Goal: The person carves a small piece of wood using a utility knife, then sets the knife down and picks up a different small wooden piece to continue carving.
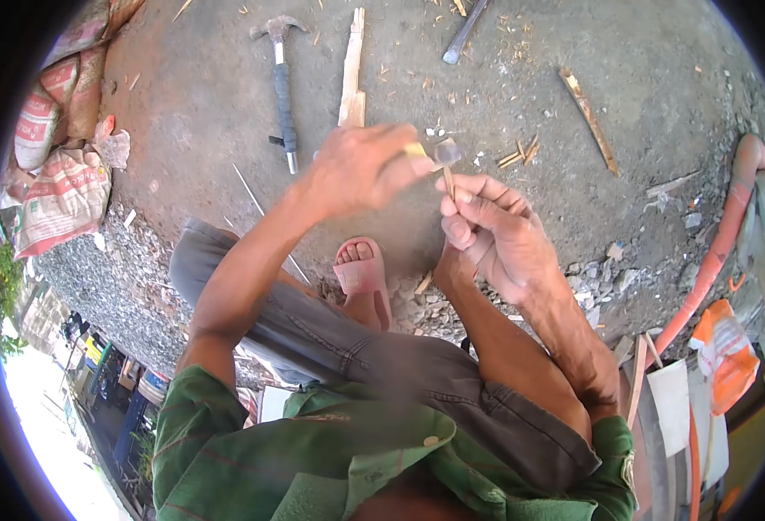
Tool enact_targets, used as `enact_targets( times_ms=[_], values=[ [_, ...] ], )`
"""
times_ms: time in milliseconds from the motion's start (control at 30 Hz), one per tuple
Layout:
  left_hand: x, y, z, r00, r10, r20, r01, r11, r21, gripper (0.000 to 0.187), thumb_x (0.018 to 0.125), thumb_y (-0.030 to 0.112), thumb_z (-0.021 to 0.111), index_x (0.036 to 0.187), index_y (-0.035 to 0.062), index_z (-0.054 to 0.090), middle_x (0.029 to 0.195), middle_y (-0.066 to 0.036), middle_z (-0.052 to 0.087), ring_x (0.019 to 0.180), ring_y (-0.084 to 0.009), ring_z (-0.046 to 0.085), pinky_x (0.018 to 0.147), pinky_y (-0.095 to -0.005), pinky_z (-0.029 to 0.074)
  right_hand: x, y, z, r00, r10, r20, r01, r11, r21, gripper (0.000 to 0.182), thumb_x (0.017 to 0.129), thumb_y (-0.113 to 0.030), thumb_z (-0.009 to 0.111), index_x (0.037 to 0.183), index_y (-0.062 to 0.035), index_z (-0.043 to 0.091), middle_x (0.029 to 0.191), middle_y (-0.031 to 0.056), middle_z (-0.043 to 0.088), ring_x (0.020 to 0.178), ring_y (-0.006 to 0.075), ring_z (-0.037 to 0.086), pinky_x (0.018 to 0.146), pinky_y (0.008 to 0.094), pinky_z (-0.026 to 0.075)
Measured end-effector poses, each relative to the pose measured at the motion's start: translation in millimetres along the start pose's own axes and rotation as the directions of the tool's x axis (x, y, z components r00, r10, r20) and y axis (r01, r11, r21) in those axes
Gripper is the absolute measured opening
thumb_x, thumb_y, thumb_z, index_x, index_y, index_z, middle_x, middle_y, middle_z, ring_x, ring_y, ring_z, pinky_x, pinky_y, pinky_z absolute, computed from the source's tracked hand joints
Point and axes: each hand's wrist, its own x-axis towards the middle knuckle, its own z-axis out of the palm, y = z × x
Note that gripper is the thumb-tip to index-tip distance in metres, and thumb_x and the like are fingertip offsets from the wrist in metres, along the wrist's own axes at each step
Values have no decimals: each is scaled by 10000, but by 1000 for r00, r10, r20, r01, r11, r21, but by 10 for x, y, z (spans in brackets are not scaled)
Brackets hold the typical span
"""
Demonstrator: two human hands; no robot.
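Observation:
My left hand (369,165) is closed around a small yellow tool (415,150) with a grey, metal-looking end (447,153); motion blurs both, so I cannot tell its exact kind. That end overlaps the tip of a thin wooden stick (449,184). Thumb and fingers of my right hand (500,227) pinch the stick, which points upward with the palm turned partly toward me. Just beyond my left hand lies a split length of wood (353,74). Several short wood pieces (519,154) rest on the ground past my right hand.
A claw hammer (284,95) and a chisel-like metal bar (465,35) lie on the concrete ground. Farther right is a wood strip (587,122). Printed sacks (65,195) stand at left, with gravel (122,278) below. An orange pipe (719,234) curves along the right.

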Motion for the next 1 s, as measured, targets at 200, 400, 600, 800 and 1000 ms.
enact_targets(
  times_ms=[200, 400, 600, 800, 1000],
  values=[
    [5, 32, -45, 996, -82, 24, 85, 988, -131, 374, 937, 398, 528, 933, 24, 544, 709, -176, 530, 626, -372, 551, 557, -423, 441, -32, -30, 25, 999, -11, -34, 10, 1000, -7, 105, 906, -55, 613, 998, -19, 649, 896, 67, 662, 726, 109, 592, 687, 244, 490],
    [-24, 406, -38, 978, -23, 208, 17, 999, 33, 392, 886, 419, 589, 901, 27, 569, 708, -167, 586, 607, -371, 600, 556, -449, 460, -26, 9, -70, 993, -90, -76, 87, 995, -45, 102, 901, -59, 617, 994, -24, 640, 908, 66, 661, 722, 114, 589, 690, 245, 483],
    [-29, 379, -25, 984, -46, 170, 38, 998, 48, 354, 863, 379, 610, 899, 27, 595, 675, -162, 585, 588, -357, 605, 525, -438, 455, -34, 47, -67, 986, -91, -137, 70, 986, -152, 27, 890, -44, 618, 914, -46, 629, 881, 66, 662, 712, 106, 575, 662, 234, 439],
    [-40, 365, -12, 981, -31, 190, 35, 999, -19, 324, 866, 345, 598, 846, 23, 565, 655, -156, 546, 583, -356, 557, 526, -428, 432, -61, 67, -30, 987, -80, -141, 54, 982, -180, 91, 884, -57, 626, 804, -75, 586, 831, 52, 660, 707, 92, 566, 652, 234, 423],
    [-14, 327, 8, 982, -24, 186, 40, 996, -81, 325, 880, 339, 576, 826, 19, 547, 670, -159, 534, 611, -364, 544, 544, -428, 424, -74, 102, -39, 977, -133, -170, 89, 966, -243, 42, 892, -71, 630, 861, -49, 614, 826, 42, 647, 706, 85, 543, 657, 236, 423]
  ],
)
